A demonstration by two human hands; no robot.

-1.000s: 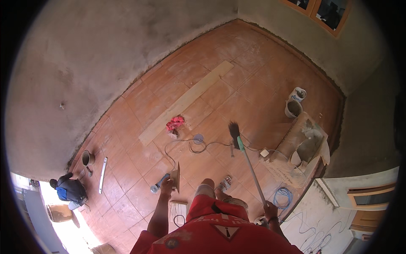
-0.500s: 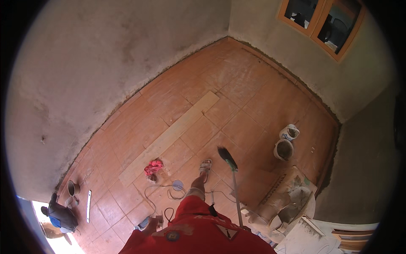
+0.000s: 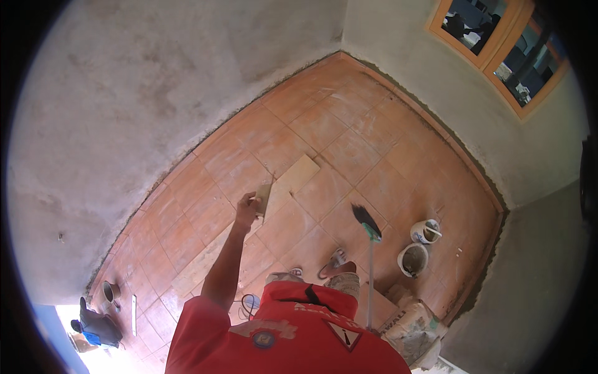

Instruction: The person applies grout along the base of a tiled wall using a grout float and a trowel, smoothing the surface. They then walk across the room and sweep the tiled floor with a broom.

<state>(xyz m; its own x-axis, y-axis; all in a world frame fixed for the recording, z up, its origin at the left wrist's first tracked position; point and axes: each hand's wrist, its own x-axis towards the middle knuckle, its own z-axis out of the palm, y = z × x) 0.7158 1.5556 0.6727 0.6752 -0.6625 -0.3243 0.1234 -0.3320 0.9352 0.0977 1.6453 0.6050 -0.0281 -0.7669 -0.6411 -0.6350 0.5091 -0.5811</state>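
Observation:
Out over the floor reaches my left arm, and my left hand is closed on the edge of a small flat rectangular tan piece. Whether that piece has a handle I cannot make out. Below it on the tiles lies a long pale plank. A broom with dark bristles and a green collar is at my right. Its light handle runs down behind my red shirt. My right hand is out of sight, so what it holds does not show.
Two buckets stand on the right, near a crumpled sack. At the far left another person crouches beside a bucket and a white straightedge. Plastered walls border the tiled floor.
My left hand has swung from beside my body up and forward with the tan piece. My body has stepped forward, and the broom has shifted right. The red cloth is no longer visible.

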